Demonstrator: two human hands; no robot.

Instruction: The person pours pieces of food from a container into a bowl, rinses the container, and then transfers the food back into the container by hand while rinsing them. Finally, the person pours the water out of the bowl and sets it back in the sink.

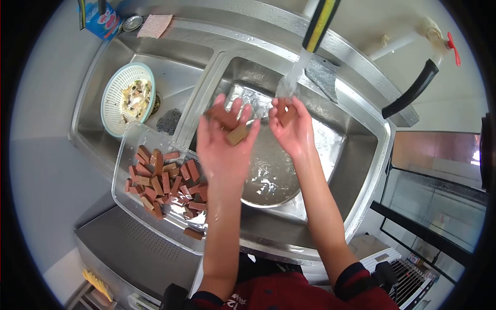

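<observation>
Over the right-hand sink basin, my left hand is palm up with fingers curled around reddish-brown and tan rectangular blocks; it is slightly blurred. My right hand, beside it, cups smaller brown blocks under the running water. Below both hands a round bowl of water sits in the basin, partly hidden by my left hand and forearm. To the left, a clear plastic bin holds many similar blocks, and my left forearm covers its right side.
A pale strainer basket with food scraps and a dark scouring pad lie in the left basin. A pink cloth rests on the back ledge. The black-and-yellow tap overhangs the right basin, near a grey plate-like piece.
</observation>
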